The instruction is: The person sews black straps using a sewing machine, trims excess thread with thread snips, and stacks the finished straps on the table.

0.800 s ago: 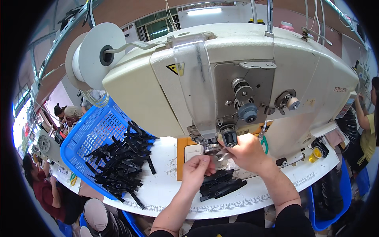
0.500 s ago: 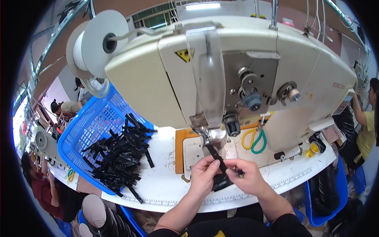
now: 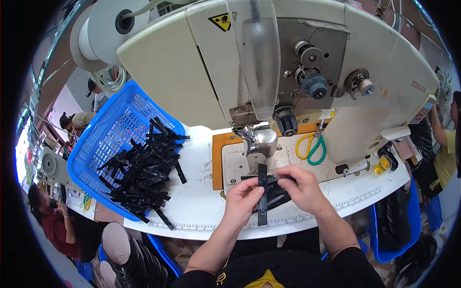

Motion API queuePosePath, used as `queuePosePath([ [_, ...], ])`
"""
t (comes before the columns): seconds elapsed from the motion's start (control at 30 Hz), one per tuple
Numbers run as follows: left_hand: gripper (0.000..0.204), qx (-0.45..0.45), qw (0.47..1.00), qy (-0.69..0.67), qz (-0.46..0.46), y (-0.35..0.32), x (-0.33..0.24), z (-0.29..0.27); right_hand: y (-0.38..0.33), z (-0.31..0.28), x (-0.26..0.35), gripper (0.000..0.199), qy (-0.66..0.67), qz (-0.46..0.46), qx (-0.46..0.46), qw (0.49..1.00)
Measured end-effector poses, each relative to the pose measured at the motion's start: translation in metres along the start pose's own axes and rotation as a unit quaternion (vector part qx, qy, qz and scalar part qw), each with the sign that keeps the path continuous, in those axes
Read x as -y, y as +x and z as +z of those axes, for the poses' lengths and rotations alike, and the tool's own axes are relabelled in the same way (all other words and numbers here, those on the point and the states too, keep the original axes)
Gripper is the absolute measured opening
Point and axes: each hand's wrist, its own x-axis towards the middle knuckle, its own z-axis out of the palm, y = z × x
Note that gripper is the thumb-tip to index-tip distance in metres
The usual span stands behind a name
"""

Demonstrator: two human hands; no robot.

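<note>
In front of the sewing machine [image 3: 168, 81], my left hand [image 3: 242, 199] is closed, pinching a flat black strip [image 3: 262, 206] between thumb and fingers. The strip points away from me, and its far end reaches the front of the metal presser foot area [image 3: 261, 141]. My right hand [image 3: 305, 189] is just to the right, thumb and fingers pinched together around a small dark end; whether it is another strip is hard to make out. Between the hands, lower down, more black pieces [image 3: 278, 198] lie on the white table [image 3: 194, 168], partly hidden by them.
A blue basket [image 3: 98, 144] at the left holds a heap of black strips [image 3: 144, 177], some hanging over its edge. Scissors [image 3: 310, 146] with yellow and green handles lie right of the presser foot. A ruler tape [image 3: 336, 206] runs along the table's front edge. Other people work at both sides.
My hands have drawn apart. The strip, slanted between both hands before, is now straighter and in my left hand alone. The whole view has tilted lower.
</note>
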Motion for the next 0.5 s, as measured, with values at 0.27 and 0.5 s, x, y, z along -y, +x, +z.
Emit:
queuePosePath([
  [0.27,0.019,-0.102,0.989,0.072,0.082,0.011,0.002,-0.022,-0.015,0.013,0.005,0.033,-0.074,-0.053,0.123,0.988],
  [0.5,0.019,-0.113,0.982,0.086,0.124,0.004,0.002,-0.025,-0.023,0.038,0.0,0.032,-0.056,-0.024,0.13,0.99],
])
